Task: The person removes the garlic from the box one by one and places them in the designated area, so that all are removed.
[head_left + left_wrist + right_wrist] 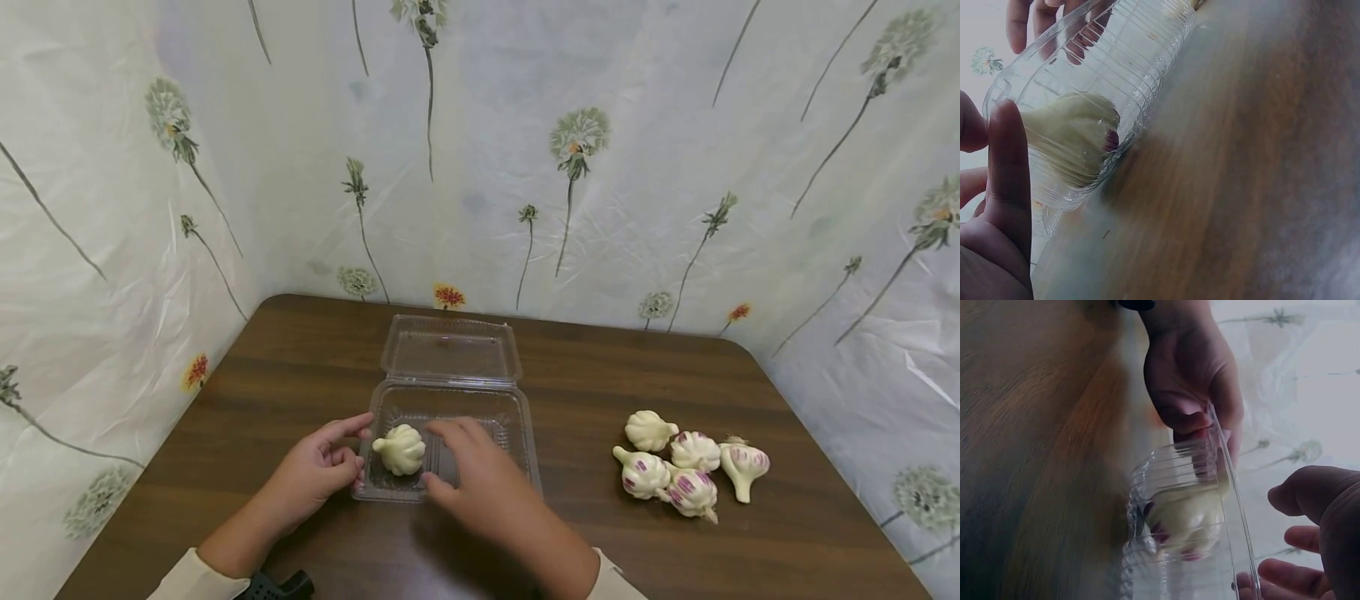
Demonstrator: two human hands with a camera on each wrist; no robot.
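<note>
An open clear plastic clamshell container [517,433] stands mid-table, its lid [450,350] laid back. One white garlic bulb [401,450] lies in the tray's front left corner. My left hand [352,457] pinches the tray's left rim; in the right wrist view its thumb sits on the rim [1229,487] beside the bulb [1188,515]. My right hand [433,456] hovers over the tray just right of the bulb, fingers relaxed and holding nothing. The left wrist view shows the bulb [1072,134] through the ribbed wall [1116,69], with the left hand's fingers [1007,169] alongside.
Several white and purple-striped garlic bulbs [686,471] lie in a cluster on the brown wooden table [300,367], to the right of the container. A flower-printed cloth backdrop [600,167] closes off the back and both sides.
</note>
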